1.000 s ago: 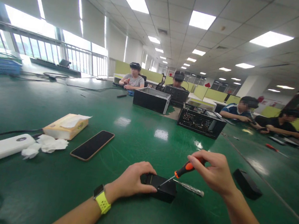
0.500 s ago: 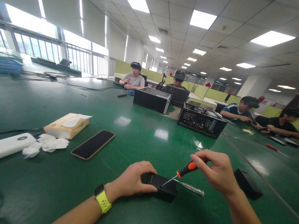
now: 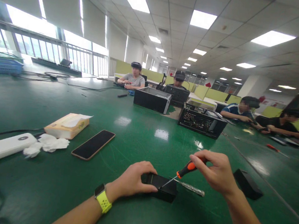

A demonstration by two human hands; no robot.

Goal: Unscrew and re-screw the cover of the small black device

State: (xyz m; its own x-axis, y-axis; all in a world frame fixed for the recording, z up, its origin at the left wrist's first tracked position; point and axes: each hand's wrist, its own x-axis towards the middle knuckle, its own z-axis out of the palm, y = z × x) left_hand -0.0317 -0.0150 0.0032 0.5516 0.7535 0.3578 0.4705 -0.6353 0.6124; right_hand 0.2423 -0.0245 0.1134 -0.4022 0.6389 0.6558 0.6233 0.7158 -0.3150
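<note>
A small black box lies on the green table, gripped at its left end between the thumb and fingers of my left hand. My right hand is closed around the black and orange handle of a screwdriver. The screwdriver slants down to the left, and its tip meets the top of the box near its front edge, beside my left thumb. Behind and to the right of the box lies a second screwdriver with a clear handle. Another black block rests to the right of my right hand.
A phone, a tissue pack, crumpled tissues and a white power strip lie on the left. Two black computer cases stand farther back. Several people sit around the table. A red screwdriver lies at the right.
</note>
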